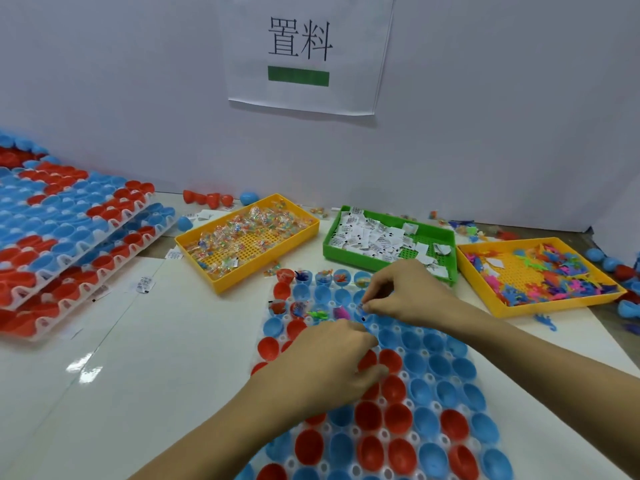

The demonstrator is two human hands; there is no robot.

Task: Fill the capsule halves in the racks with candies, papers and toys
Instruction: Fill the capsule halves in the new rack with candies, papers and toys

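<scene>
Against a pale wall with a printed sign (306,51), the white counter (138,358) carries the rack (398,393) of red and blue capsule halves in front, and behind it a yellow tray of candies (247,239), a green tray of papers (384,237) and a yellow tray of toys (540,271). In the head view the right hand (405,296) pinches a small paper slip (361,310) by its edge over a blue half, while the left hand (332,362) is curled over the rack, and I cannot tell if it holds something. The slip looks very light and thin, so I judge a fingertip pinch at one edge is enough; the halves look light and hard and could tip in the thin rack.
</scene>
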